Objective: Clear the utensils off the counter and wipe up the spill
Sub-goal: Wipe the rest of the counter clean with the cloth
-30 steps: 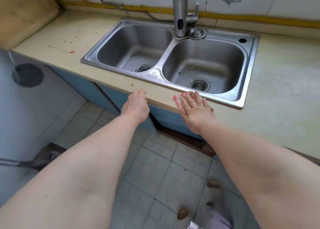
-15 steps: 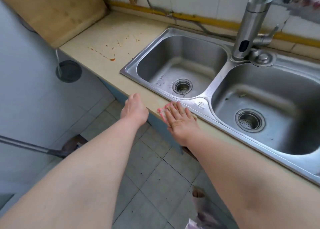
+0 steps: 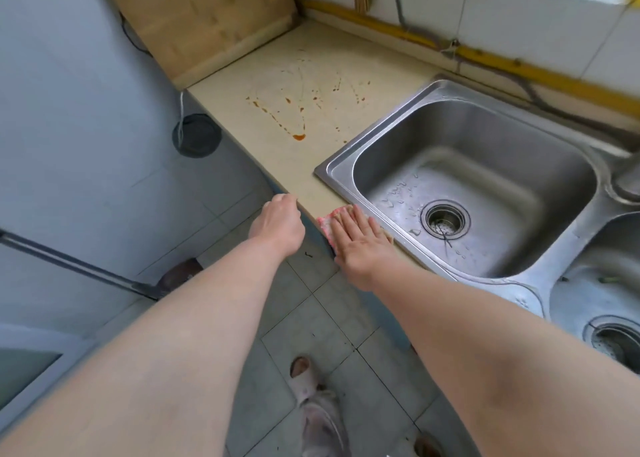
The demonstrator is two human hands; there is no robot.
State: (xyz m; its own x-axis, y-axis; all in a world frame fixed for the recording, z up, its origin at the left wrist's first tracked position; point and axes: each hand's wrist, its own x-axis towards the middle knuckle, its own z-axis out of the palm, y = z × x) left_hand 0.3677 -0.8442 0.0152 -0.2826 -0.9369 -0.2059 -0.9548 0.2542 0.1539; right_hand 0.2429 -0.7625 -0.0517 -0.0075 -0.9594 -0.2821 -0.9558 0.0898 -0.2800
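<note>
Now, from the head camera, your right hand (image 3: 360,245) lies flat with fingers spread, pressing a pink cloth (image 3: 329,222) onto the front strip of the counter (image 3: 311,179), just beside the left sink basin (image 3: 478,193); nothing is clasped, the palm merely holds the cloth down; your left hand (image 3: 278,224) is curled loosely at the counter's front edge, grasping nothing you can see; the orange spill (image 3: 298,137) streaks the counter farther back, well apart from the cloth, near a wooden board (image 3: 207,24) leaning against the wall.
</note>
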